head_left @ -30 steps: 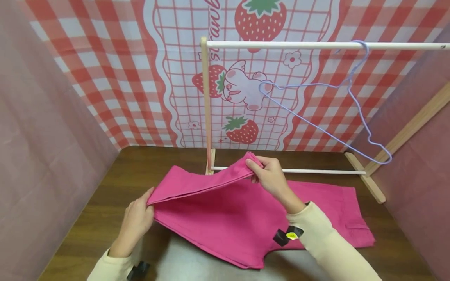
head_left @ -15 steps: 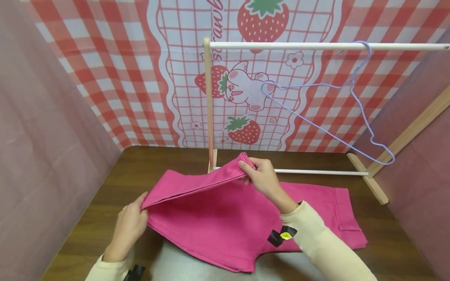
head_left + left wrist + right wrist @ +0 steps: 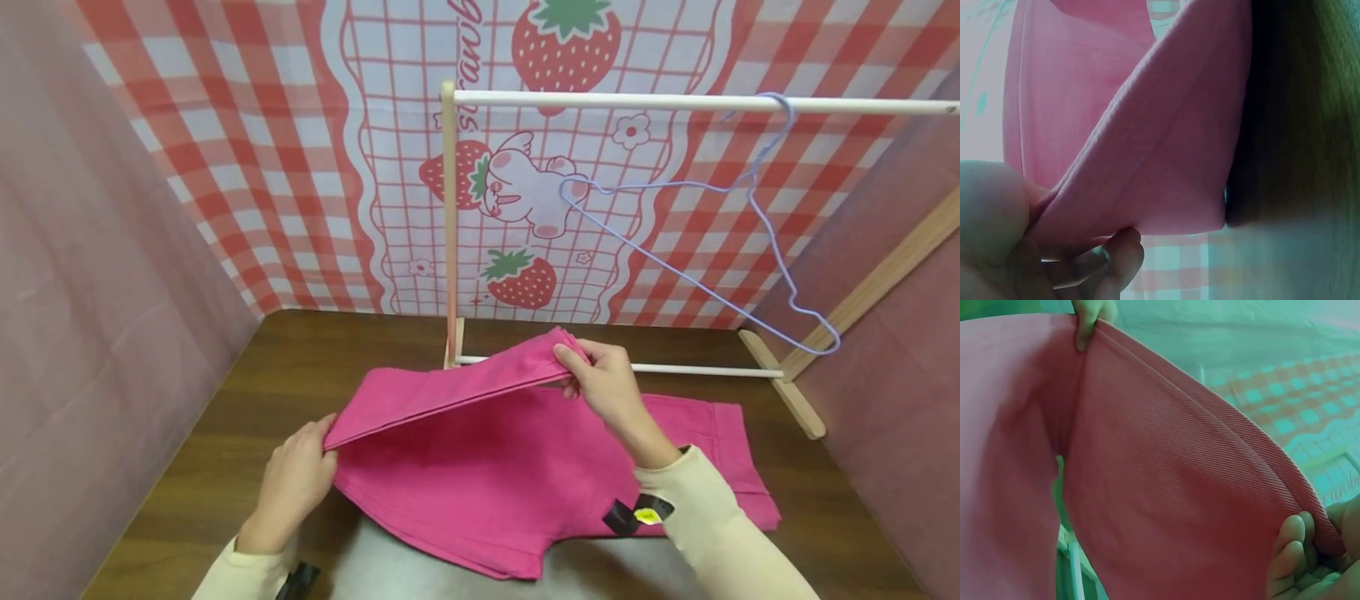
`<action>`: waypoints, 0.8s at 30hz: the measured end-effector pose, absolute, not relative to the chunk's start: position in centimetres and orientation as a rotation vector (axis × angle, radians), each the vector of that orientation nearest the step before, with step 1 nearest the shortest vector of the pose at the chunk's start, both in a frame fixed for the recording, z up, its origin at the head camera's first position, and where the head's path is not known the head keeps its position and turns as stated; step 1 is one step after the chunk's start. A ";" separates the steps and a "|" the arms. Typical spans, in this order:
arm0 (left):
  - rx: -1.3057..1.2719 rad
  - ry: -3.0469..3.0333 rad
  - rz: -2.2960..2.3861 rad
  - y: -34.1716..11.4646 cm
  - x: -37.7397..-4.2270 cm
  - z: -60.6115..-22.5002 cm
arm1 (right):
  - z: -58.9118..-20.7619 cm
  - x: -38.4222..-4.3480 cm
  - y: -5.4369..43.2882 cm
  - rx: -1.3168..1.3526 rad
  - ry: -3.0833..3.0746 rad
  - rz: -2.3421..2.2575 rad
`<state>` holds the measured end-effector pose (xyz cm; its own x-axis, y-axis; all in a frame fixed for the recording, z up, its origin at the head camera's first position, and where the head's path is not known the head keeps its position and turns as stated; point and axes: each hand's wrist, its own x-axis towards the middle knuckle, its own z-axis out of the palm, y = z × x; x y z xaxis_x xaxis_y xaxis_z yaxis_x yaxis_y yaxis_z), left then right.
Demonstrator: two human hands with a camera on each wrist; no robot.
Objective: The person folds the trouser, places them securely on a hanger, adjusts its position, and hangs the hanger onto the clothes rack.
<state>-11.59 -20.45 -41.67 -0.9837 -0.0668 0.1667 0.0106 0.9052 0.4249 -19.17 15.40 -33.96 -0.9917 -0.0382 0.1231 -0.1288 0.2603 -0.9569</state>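
Note:
Pink trousers point(image 3: 480, 475) lie folded in layers across the table, with a wide flap of them raised at the left. My left hand point(image 3: 296, 479) pinches the flap's near left corner; in the left wrist view, its thumb and curled fingers point(image 3: 1124, 253) grip the pink cloth point(image 3: 1166, 144). At the flap's far right corner, my right hand point(image 3: 603, 379) holds the layered edge between thumb and fingers. That edge stretches taut between both hands in the right wrist view, where the right fingers point(image 3: 1294, 540) curl at the cloth. A straight banded end of the trousers rests flat at the right.
Behind the trousers stands a rack with a white top rail point(image 3: 600, 102) and wooden posts point(image 3: 451, 225). A lilac wire hanger point(image 3: 675, 267) hangs from the rail, at the right. Checked strawberry cloth point(image 3: 277, 167) covers the back; pink curtains point(image 3: 112, 250) flank the wooden table point(image 3: 217, 425).
Both hands and the raised flap shifted slightly left, then back to the right, my right hand farther. Both keep their hold on the trousers. The head view has drifted a little.

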 end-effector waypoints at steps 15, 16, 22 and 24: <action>0.054 -2.904 -0.675 -17.8 -11.5 -43.1 | -34.4 -18.1 22.2 0.011 -2.372 1.859; 0.049 -2.902 -0.677 -17.6 -11.5 -43.2 | -34.5 -18.0 22.7 -0.007 -2.372 1.855; -0.008 -2.872 -0.680 -16.1 -11.5 -43.8 | -34.7 -17.9 25.7 -0.073 -2.358 1.874; -0.028 -2.872 -0.674 -15.6 -11.5 -44.0 | -34.6 -17.8 26.7 -0.089 -2.327 1.925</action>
<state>-11.50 -15.59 -44.03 -0.9815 -0.0254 0.1895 0.0615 0.8965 0.4387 -17.80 26.73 -34.64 -0.9911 0.1211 0.0549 -0.0312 0.1892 -0.9814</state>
